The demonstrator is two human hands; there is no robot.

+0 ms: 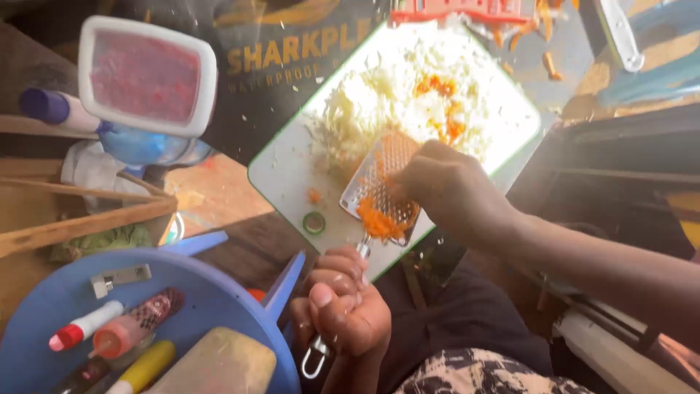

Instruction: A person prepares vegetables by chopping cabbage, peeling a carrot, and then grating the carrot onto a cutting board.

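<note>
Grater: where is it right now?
Head view, centre: the grater lies tilted over the white cutting board, its handle in the left hand, the right hand pressing on its face beside shredded cabbage.

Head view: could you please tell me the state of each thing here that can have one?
Flat grater: tilted over the board, orange shreds stuck on it.
Left hand: closed round the grater's handle.
Right hand: pressed on the grater face; what it holds is hidden.
Cutting board: heaped with pale and orange shreds.
Blue basin: holds capped bottles.
</note>
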